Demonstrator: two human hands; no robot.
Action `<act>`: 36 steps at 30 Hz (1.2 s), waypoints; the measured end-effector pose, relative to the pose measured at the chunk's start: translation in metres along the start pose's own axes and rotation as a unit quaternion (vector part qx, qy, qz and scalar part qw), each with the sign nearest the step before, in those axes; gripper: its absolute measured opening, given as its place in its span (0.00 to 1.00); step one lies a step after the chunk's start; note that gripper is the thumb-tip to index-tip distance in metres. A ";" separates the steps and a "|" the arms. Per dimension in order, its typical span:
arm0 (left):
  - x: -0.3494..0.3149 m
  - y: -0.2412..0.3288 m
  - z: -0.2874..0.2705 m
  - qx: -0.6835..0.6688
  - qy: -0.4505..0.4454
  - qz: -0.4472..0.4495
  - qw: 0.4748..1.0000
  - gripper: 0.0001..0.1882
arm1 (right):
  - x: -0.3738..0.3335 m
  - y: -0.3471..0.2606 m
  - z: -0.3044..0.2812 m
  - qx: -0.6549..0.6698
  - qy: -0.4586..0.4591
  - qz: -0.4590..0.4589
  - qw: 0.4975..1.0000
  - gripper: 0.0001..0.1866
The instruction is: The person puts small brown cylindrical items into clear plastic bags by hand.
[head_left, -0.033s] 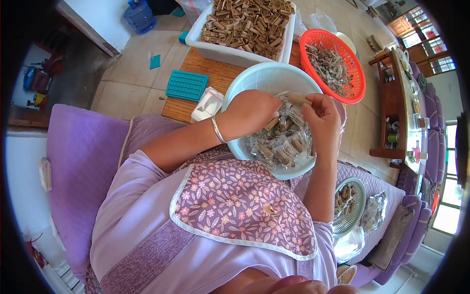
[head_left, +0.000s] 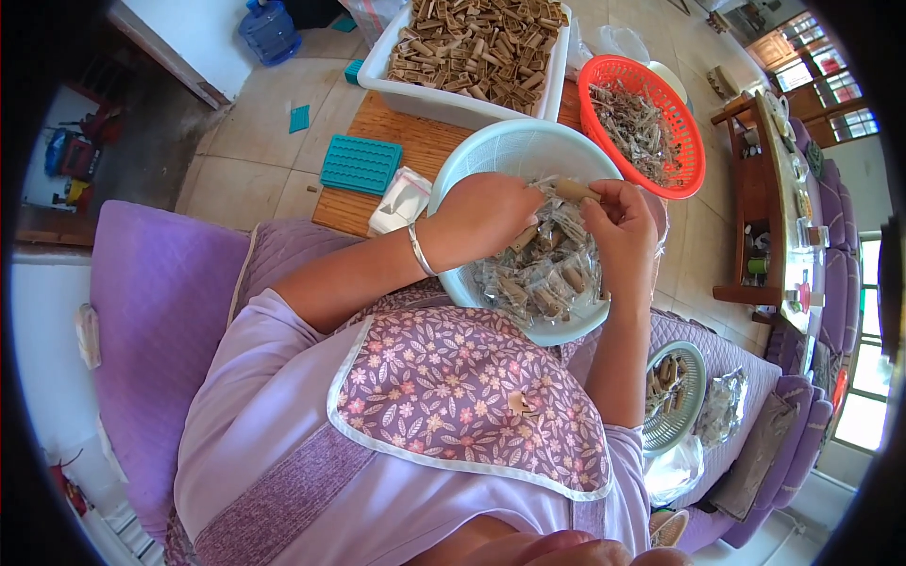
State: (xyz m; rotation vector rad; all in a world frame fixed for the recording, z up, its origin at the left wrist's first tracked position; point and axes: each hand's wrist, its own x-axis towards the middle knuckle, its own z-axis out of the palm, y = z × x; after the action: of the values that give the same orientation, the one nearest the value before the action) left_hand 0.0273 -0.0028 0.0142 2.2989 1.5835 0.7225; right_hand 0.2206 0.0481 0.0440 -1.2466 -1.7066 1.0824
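Observation:
A pale blue plastic basin [head_left: 462, 160] stands before me, holding several short brown cylinders in clear plastic wrappers [head_left: 547, 300]. Over its middle, a brown cylinder [head_left: 574, 191] is pinched at its right end between the thumb and fingers of my right hand [head_left: 625, 226]. My left hand [head_left: 486, 222], with a silver bangle on the wrist, is closed at the left of that cylinder, close to some clear plastic. The back of the hand hides most of its fingers, so what they grip cannot be made out.
Beyond the basin, a white tub [head_left: 377, 80] is heaped with brown pieces on a wooden table [head_left: 377, 118]. A red basket [head_left: 694, 156] of scraps stands right of it. Left are a teal ridged mould [head_left: 360, 164] and white packets [head_left: 401, 198]. A green basket [head_left: 694, 415] sits at my right.

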 end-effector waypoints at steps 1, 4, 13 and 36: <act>0.000 0.001 -0.001 0.007 0.007 0.001 1.000 0.07 | 0.000 0.000 0.001 0.000 0.001 0.001 1.000 0.11; 0.000 -0.003 0.007 -0.005 0.068 0.028 0.997 0.06 | 0.000 -0.003 0.004 -0.054 0.000 -0.033 0.998 0.11; 0.000 -0.009 0.032 -0.016 0.169 0.014 0.985 0.17 | 0.000 -0.010 0.010 -0.123 0.003 -0.056 0.991 0.11; 0.005 -0.009 0.014 -0.086 0.044 -0.007 0.995 0.26 | 0.006 -0.016 0.014 -0.126 -0.105 -0.104 0.981 0.07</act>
State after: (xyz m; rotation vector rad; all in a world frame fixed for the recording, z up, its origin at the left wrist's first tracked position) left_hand 0.0288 0.0060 -0.0003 2.1593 1.5081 0.9304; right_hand 0.2012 0.0485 0.0539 -1.1015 -2.1367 0.9193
